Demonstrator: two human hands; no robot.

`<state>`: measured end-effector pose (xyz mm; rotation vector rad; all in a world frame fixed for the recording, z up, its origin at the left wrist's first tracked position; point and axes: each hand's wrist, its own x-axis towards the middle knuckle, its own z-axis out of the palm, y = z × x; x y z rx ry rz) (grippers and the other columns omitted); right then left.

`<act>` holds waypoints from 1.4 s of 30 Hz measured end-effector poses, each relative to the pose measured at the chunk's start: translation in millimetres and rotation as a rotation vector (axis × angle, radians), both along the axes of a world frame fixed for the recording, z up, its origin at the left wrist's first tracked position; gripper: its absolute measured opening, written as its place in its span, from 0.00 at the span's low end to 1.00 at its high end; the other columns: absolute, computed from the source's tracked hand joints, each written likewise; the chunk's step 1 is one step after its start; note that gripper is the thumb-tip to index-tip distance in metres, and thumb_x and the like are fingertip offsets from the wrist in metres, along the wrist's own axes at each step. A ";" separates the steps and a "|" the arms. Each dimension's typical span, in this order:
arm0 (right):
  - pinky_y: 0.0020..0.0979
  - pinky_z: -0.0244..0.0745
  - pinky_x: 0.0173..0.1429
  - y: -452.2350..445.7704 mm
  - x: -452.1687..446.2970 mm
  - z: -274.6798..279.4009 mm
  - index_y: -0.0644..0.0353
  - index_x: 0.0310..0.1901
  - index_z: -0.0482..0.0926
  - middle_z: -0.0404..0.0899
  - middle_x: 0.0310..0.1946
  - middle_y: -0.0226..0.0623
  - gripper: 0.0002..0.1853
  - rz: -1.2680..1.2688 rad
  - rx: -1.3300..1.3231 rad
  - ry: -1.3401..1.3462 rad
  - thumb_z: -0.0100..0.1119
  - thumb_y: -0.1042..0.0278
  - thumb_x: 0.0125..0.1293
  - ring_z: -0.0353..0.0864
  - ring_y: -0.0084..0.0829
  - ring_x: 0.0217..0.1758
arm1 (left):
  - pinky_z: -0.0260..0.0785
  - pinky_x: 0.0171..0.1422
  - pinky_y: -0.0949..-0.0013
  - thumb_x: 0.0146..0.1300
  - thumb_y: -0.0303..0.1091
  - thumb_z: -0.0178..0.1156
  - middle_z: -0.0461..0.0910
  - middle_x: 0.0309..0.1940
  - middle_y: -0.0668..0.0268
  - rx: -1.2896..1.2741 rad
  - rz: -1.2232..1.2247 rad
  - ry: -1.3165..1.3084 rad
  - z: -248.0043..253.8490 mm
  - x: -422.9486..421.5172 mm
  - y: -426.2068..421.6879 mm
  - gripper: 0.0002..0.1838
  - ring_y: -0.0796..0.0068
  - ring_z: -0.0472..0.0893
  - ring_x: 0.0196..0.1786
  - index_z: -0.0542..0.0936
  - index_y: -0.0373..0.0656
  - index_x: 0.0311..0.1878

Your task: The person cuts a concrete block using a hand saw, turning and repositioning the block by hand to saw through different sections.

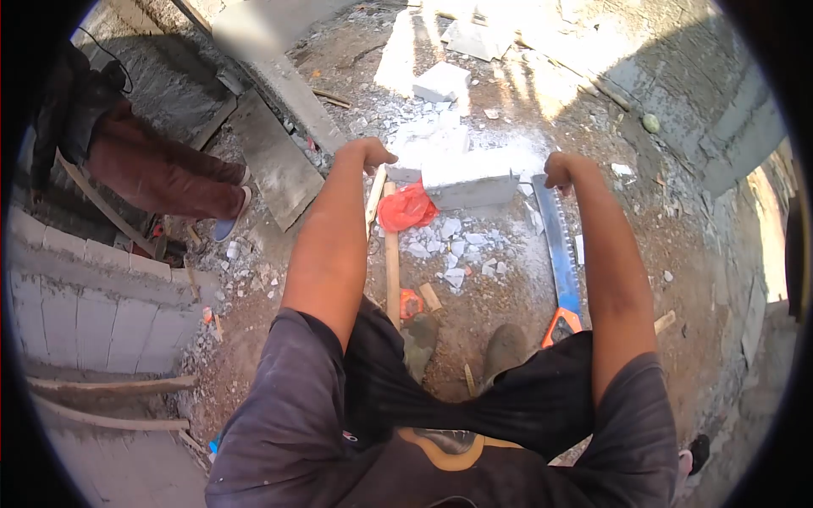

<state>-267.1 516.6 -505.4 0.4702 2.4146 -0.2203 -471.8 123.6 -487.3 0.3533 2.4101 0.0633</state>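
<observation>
The block [476,193], pale grey with straight edges and a glaring white top, lies at twelve o'clock. My left hand [371,154], at eleven, and right hand [562,169], at one, are curled; any grip, I cannot tell. A toothed saw [560,250] lies near the right hand.

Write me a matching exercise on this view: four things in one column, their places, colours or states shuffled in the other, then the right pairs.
1. Handsaw
2. Larger plastic bag
3. Co-worker's trousers
4. Right hand

A. By the handsaw's far end
B. Lying down, with an orange handle
C. Brownish red, at the left side
D. Bright red, crumpled beside the pale block

Pairs: 1-B, 2-D, 3-C, 4-A
</observation>
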 end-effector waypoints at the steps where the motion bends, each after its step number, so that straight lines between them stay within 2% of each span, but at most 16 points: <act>1: 0.42 0.82 0.49 -4.4 1.5 5.3 0.63 0.52 0.84 0.90 0.40 0.44 0.20 -0.038 -0.001 0.016 0.68 0.57 0.64 0.90 0.39 0.40 | 0.77 0.59 0.53 0.66 0.58 0.63 0.85 0.57 0.56 0.022 0.020 -0.002 1.8 2.9 -0.3 0.36 0.63 0.88 0.52 0.76 0.42 0.70; 3: 0.39 0.82 0.49 -10.2 6.0 11.4 0.62 0.44 0.88 0.89 0.42 0.44 0.16 -0.112 -0.006 0.050 0.72 0.59 0.60 0.89 0.39 0.42 | 0.77 0.58 0.54 0.66 0.58 0.63 0.85 0.56 0.57 -0.022 0.021 -0.009 0.0 -0.1 1.1 0.36 0.63 0.88 0.52 0.77 0.44 0.69; 6: 0.39 0.82 0.50 -16.8 10.3 22.6 0.62 0.45 0.88 0.89 0.43 0.45 0.17 -0.109 0.019 0.058 0.72 0.59 0.60 0.89 0.39 0.42 | 0.78 0.56 0.56 0.65 0.59 0.63 0.87 0.53 0.57 -0.034 0.020 0.009 -2.8 -5.6 3.3 0.35 0.64 0.87 0.50 0.78 0.47 0.68; 8: 0.43 0.83 0.48 3.3 -0.2 -2.9 0.64 0.51 0.84 0.90 0.39 0.44 0.19 0.039 0.031 0.019 0.64 0.57 0.67 0.90 0.37 0.40 | 0.78 0.54 0.59 0.63 0.61 0.65 0.88 0.49 0.58 -0.006 0.076 0.043 3.6 5.1 -1.1 0.33 0.65 0.87 0.48 0.82 0.48 0.64; 10: 0.41 0.83 0.44 19.0 -8.6 -21.9 0.66 0.49 0.84 0.89 0.38 0.45 0.18 0.108 -0.025 0.015 0.64 0.59 0.68 0.91 0.37 0.37 | 0.78 0.54 0.60 0.61 0.60 0.67 0.87 0.52 0.59 -0.010 0.036 0.078 5.7 8.2 -0.3 0.32 0.66 0.87 0.47 0.85 0.47 0.60; 13: 0.40 0.85 0.43 26.7 -17.0 -27.2 0.72 0.47 0.83 0.89 0.37 0.46 0.17 0.226 0.007 -0.046 0.66 0.62 0.66 0.92 0.36 0.36 | 0.72 0.70 0.59 0.59 0.60 0.68 0.82 0.63 0.60 0.001 0.069 0.131 25.0 29.9 3.0 0.31 0.60 0.81 0.66 0.85 0.51 0.61; 17: 0.38 0.86 0.40 20.6 -14.5 -18.7 0.77 0.45 0.82 0.89 0.35 0.48 0.17 0.231 -0.059 -0.025 0.68 0.67 0.65 0.92 0.36 0.33 | 0.74 0.69 0.59 0.58 0.59 0.69 0.81 0.64 0.59 -0.010 0.048 0.135 20.2 24.2 4.7 0.31 0.59 0.81 0.65 0.85 0.50 0.60; 19: 0.38 0.86 0.41 17.7 -10.2 -14.9 0.76 0.46 0.82 0.90 0.35 0.47 0.18 0.133 -0.118 0.013 0.69 0.65 0.64 0.92 0.35 0.35 | 0.74 0.69 0.59 0.59 0.59 0.69 0.81 0.64 0.59 -0.008 0.014 0.146 16.7 24.1 3.7 0.31 0.59 0.81 0.65 0.85 0.50 0.60; 22: 0.37 0.86 0.42 24.6 -18.8 -25.0 0.75 0.52 0.81 0.90 0.37 0.46 0.23 0.239 -0.049 -0.108 0.70 0.64 0.64 0.92 0.34 0.37 | 0.73 0.69 0.59 0.59 0.59 0.68 0.81 0.64 0.59 0.009 0.019 0.143 19.3 27.3 2.5 0.30 0.60 0.81 0.65 0.85 0.50 0.60; 23: 0.37 0.86 0.44 16.4 -9.4 -10.5 0.73 0.56 0.80 0.90 0.38 0.45 0.25 0.124 -0.076 -0.059 0.71 0.62 0.63 0.92 0.33 0.39 | 0.73 0.69 0.59 0.60 0.58 0.68 0.81 0.64 0.59 0.014 0.020 0.143 19.0 28.2 2.6 0.30 0.60 0.81 0.65 0.85 0.50 0.60; 26: 0.38 0.86 0.45 16.5 -8.9 -11.2 0.72 0.56 0.81 0.90 0.38 0.44 0.25 0.168 -0.048 -0.061 0.71 0.62 0.63 0.92 0.32 0.39 | 0.73 0.70 0.59 0.60 0.58 0.68 0.80 0.65 0.59 0.020 0.021 0.121 20.6 25.8 1.5 0.30 0.60 0.81 0.66 0.85 0.50 0.61; 29: 0.39 0.85 0.44 7.7 -1.5 -0.6 0.70 0.45 0.85 0.91 0.37 0.43 0.16 0.108 -0.058 -0.012 0.70 0.64 0.65 0.92 0.35 0.38 | 0.73 0.70 0.59 0.60 0.57 0.68 0.80 0.65 0.58 0.022 0.013 0.125 19.1 24.9 3.2 0.30 0.59 0.80 0.66 0.84 0.49 0.61; 32: 0.40 0.85 0.44 17.4 -10.4 -15.0 0.71 0.47 0.84 0.90 0.37 0.43 0.17 0.220 -0.034 -0.072 0.70 0.64 0.64 0.92 0.35 0.38 | 0.73 0.70 0.59 0.60 0.57 0.68 0.80 0.65 0.58 0.024 0.009 0.127 15.9 21.2 4.7 0.31 0.59 0.80 0.66 0.84 0.49 0.61; 35: 0.33 0.83 0.51 29.5 -17.1 -31.6 0.61 0.44 0.87 0.91 0.38 0.33 0.18 0.281 0.019 -0.089 0.65 0.52 0.67 0.91 0.29 0.40 | 0.73 0.70 0.59 0.60 0.58 0.69 0.81 0.65 0.58 0.020 0.019 0.121 13.4 21.0 4.8 0.31 0.59 0.81 0.66 0.85 0.49 0.61; 38: 0.34 0.84 0.50 62.1 -32.4 -71.6 0.63 0.45 0.86 0.91 0.38 0.36 0.18 0.374 -0.003 -0.073 0.66 0.54 0.67 0.91 0.30 0.39 | 0.73 0.70 0.59 0.60 0.58 0.69 0.81 0.64 0.58 0.027 0.032 0.125 16.9 25.2 4.0 0.31 0.59 0.81 0.65 0.85 0.49 0.61; 42: 0.36 0.84 0.47 20.8 -12.7 -20.2 0.67 0.48 0.85 0.91 0.38 0.39 0.19 0.188 -0.004 -0.030 0.68 0.57 0.66 0.92 0.32 0.38 | 0.73 0.69 0.58 0.60 0.57 0.69 0.81 0.64 0.58 0.022 0.034 0.116 13.2 22.3 3.3 0.30 0.59 0.81 0.65 0.85 0.48 0.60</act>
